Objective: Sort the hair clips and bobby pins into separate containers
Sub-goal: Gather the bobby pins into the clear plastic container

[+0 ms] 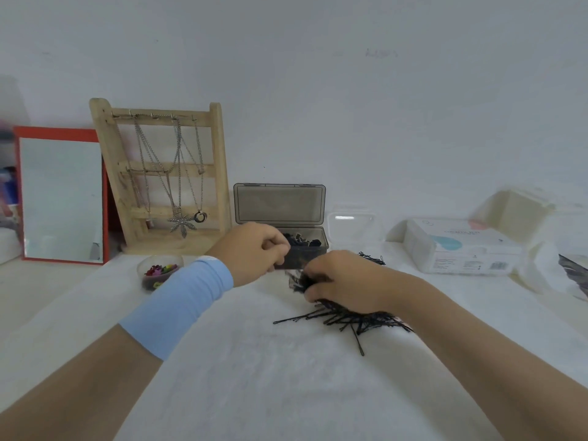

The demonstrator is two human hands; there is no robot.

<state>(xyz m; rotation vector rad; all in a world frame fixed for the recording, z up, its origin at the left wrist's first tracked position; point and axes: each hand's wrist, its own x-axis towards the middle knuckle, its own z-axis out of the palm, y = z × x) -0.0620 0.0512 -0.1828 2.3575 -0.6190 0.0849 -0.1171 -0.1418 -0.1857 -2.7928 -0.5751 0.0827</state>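
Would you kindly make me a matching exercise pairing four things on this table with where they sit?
Things:
1. mirror
2. necklaces
3. round tub
4. bobby pins

Places:
A. under the right hand
B. hanging on the wooden rack
C. far left, leaning by the wall
D. just left of the left hand's blue cuff

Pairs: 1-C, 2-B, 3-D, 4-A
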